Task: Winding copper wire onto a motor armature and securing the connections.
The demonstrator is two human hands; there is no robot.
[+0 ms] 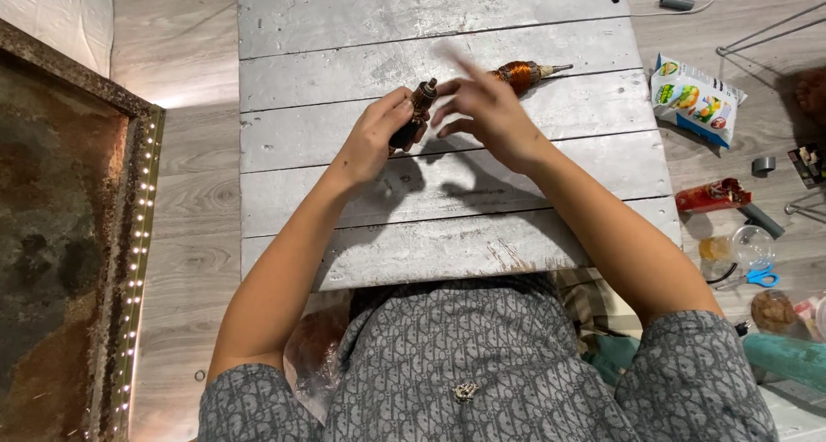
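Observation:
My left hand (376,135) is closed around a small dark cylindrical motor part (413,113) with a brownish top, held above the grey plank board (344,29). My right hand (486,107) hovers just to its right with fingers spread and blurred, holding nothing that I can see. Behind the right hand a copper-wound rotor with a metal shaft (527,72) lies on the board.
On the floor at right lie a colourful snack bag (695,98), a red tool (712,196), blue-handled scissors (757,277), a clear cup (747,244) and a roll of tape (763,164). A framed panel with a string of lights (138,261) stands at left.

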